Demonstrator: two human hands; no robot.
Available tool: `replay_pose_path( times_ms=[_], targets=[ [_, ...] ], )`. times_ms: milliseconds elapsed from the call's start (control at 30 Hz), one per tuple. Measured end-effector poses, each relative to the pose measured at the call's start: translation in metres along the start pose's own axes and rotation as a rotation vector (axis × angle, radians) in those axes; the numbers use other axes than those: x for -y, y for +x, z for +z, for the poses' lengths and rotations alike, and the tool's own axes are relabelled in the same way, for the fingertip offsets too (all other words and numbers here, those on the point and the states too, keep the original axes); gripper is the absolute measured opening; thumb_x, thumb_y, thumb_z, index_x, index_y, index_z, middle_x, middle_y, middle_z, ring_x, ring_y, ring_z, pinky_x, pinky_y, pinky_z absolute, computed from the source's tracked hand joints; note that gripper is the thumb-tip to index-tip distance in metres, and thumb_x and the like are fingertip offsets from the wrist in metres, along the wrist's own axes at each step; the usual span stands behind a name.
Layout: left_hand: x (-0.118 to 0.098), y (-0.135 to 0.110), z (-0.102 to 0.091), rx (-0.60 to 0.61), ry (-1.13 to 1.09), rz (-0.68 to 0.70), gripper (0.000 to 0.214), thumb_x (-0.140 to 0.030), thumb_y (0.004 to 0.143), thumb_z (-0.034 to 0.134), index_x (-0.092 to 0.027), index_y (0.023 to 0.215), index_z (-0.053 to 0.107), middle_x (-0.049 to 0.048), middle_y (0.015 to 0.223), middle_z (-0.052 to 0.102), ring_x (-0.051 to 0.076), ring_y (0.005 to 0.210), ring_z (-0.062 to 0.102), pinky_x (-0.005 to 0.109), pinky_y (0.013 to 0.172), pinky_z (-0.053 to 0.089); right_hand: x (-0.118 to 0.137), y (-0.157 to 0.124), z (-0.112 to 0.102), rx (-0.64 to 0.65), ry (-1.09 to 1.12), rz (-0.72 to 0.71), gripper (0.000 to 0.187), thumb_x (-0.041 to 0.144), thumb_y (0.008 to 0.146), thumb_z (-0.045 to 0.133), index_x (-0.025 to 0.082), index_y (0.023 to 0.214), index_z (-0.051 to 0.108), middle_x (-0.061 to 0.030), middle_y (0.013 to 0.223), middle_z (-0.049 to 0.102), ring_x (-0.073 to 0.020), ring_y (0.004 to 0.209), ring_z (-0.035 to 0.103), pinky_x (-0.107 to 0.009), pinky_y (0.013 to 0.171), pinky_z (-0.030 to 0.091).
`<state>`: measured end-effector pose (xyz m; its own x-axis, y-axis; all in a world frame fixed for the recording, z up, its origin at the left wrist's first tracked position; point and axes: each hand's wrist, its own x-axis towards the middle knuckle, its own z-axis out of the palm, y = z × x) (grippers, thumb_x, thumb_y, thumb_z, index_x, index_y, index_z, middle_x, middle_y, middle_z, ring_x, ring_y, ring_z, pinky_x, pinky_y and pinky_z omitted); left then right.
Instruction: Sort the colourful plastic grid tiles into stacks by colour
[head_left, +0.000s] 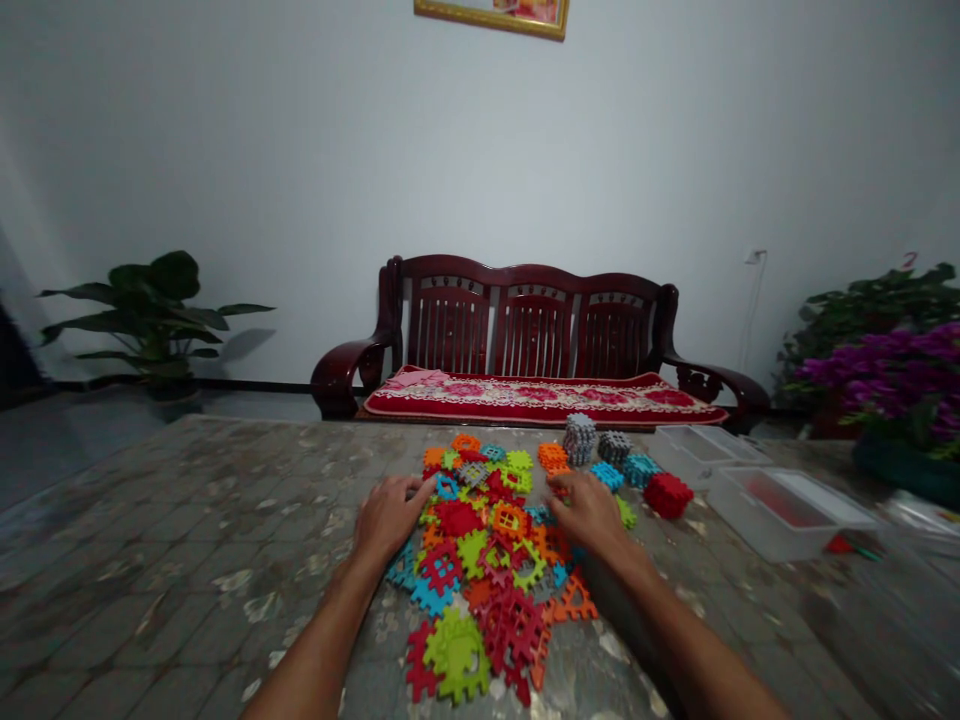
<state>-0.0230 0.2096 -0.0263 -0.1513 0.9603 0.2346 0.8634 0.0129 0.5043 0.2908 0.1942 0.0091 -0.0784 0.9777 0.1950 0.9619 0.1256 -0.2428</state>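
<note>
A heap of flat, toothed plastic building tiles (487,560) in red, green, orange, blue and grey lies on a stone-patterned table (187,560). My left hand (388,515) rests palm down on the heap's left edge, fingers spread over the tiles. My right hand (589,510) sits on the heap's right side, with its fingertips curled around an orange tile (556,488). Behind the heap stand stacked tile blocks: grey (580,438), teal (639,468) and red (667,494).
A clear plastic box (787,510) and its lid (701,443) lie at the right of the table. Beyond the table stands a dark wooden bench (532,340) with a red cushion. Potted plants stand at far left (154,315) and far right (892,375).
</note>
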Motion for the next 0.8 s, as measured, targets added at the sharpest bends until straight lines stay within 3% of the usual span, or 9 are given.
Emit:
replay_pose_path(
  times_ms=[167,400,600,700,800],
  targets=[
    [-0.014,-0.003,0.0,0.046,0.001,-0.098,0.047,-0.06,0.087,0.049,-0.026,0.094,0.079,0.0114,0.117,0.075,0.035,0.114,0.063,0.045,0.096,0.045,0.016,-0.012,0.024,-0.051,0.124,-0.049,0.036,0.021,0.085,0.055,0.025,0.114,0.075,-0.006,0.124,0.072,-0.0248,0.12,0.06,-0.033,0.104,0.04],
    [-0.025,-0.005,0.007,0.042,0.033,-0.153,0.038,-0.056,0.084,0.057,-0.028,0.092,0.081,0.0068,0.121,0.075,0.031,0.119,0.062,0.042,0.101,0.042,0.027,-0.018,0.03,-0.104,0.205,-0.084,0.032,0.017,0.084,0.055,0.027,0.104,0.078,-0.0025,0.114,0.075,-0.0224,0.112,0.062,-0.033,0.1,0.04],
    [-0.018,0.0,0.015,0.006,-0.006,-0.182,0.025,-0.041,0.085,0.061,-0.027,0.095,0.08,0.0065,0.118,0.077,0.029,0.114,0.066,0.041,0.098,0.045,0.03,-0.022,0.033,-0.123,0.266,-0.091,0.031,0.015,0.082,0.056,0.027,0.101,0.078,-0.0021,0.112,0.076,-0.0216,0.111,0.063,-0.032,0.099,0.041],
    [-0.013,0.002,0.017,-0.081,-0.1,-0.092,0.023,-0.036,0.086,0.061,-0.024,0.095,0.078,0.0071,0.112,0.077,0.026,0.107,0.069,0.036,0.094,0.049,0.028,-0.022,0.034,-0.165,0.327,-0.1,0.03,0.015,0.082,0.056,0.027,0.099,0.078,-0.0025,0.109,0.076,-0.0216,0.109,0.064,-0.033,0.099,0.042],
    [-0.011,0.0,0.016,-0.192,-0.211,0.185,0.016,-0.03,0.086,0.062,-0.023,0.092,0.076,0.0045,0.102,0.077,0.022,0.1,0.069,0.033,0.093,0.05,0.029,-0.02,0.035,-0.21,0.445,-0.098,0.029,0.018,0.082,0.056,0.025,0.1,0.077,-0.0038,0.105,0.076,-0.0216,0.103,0.066,-0.034,0.097,0.047]
  ],
)
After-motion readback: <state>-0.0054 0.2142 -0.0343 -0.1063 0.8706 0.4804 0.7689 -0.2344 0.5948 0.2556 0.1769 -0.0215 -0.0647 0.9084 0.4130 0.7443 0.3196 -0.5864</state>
